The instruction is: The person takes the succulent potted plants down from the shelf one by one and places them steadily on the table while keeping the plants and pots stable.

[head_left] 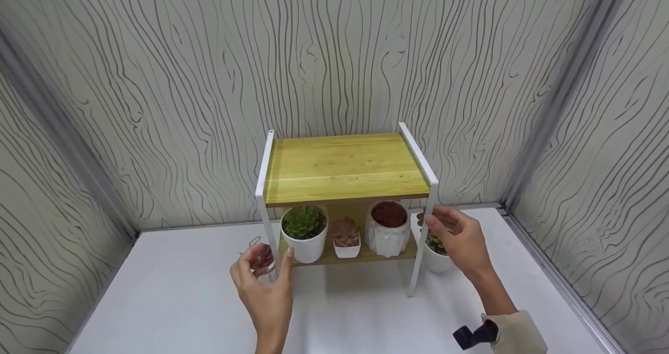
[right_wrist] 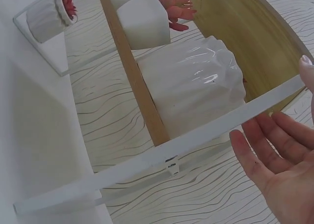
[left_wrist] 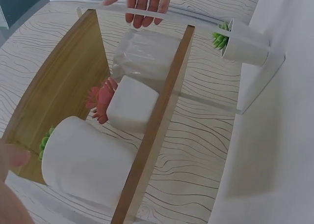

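A two-tier shelf with wooden boards (head_left: pixel 347 166) and a white frame stands on the table. Around its left front post, my left hand (head_left: pixel 266 286) has thumb and fingers spread apart. My right hand (head_left: pixel 462 239) is at the right front post (right_wrist: pixel 206 130), its thumb near the upper end and its loosely bent fingers just outside. On the lower board are a white pot with a green succulent (head_left: pixel 304 233), a small square pot with a reddish succulent (head_left: pixel 346 237), and a faceted white pot (head_left: pixel 388 236) with a dark red top.
Beside the shelf's right side stands a white pot (head_left: pixel 438 260) with a green plant, partly behind my right hand. Left of the shelf is a ribbed white pot (right_wrist: pixel 44 20) with a red plant. Patterned wall panels (head_left: pixel 334 56) rise behind the white table (head_left: pixel 172 291).
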A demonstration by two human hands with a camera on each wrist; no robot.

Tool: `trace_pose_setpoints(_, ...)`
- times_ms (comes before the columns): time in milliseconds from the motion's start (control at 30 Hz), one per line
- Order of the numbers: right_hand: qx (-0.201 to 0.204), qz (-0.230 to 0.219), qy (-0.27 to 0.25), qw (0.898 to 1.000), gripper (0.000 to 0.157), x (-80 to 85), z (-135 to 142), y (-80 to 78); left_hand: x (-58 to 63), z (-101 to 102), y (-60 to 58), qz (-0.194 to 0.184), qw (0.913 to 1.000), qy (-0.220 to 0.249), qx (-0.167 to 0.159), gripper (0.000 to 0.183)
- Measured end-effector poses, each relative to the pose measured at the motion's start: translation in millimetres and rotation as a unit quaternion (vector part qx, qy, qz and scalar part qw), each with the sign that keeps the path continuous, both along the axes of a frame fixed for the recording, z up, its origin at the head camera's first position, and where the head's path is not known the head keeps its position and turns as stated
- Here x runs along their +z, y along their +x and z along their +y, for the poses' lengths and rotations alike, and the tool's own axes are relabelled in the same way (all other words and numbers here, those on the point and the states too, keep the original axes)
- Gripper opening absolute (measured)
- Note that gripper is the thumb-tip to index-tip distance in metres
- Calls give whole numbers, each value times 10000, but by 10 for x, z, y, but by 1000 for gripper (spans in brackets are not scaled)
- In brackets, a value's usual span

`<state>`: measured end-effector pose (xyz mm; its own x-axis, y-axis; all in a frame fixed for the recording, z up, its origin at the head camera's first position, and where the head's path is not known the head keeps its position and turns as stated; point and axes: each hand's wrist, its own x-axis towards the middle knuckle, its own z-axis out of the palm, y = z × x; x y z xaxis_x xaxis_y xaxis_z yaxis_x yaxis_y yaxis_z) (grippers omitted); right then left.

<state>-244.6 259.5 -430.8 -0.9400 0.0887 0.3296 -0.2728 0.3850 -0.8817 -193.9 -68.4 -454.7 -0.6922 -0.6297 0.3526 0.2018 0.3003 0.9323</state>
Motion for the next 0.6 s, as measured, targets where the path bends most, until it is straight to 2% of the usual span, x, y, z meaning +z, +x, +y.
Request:
trace_pose_setpoints(133,21,10,50,10000,28,14,-28,6,-2,97,19,-216,9997,51,31,50)
trace_pose_setpoints(267,60,61,-135,9999,24,36,-60,16,12,190,33,-357,9992,183,60,50)
trace_pose_setpoints(600,-37,257,-411,9988,25,29,-136,-19,39,418,97,-426,9985,332,88,62)
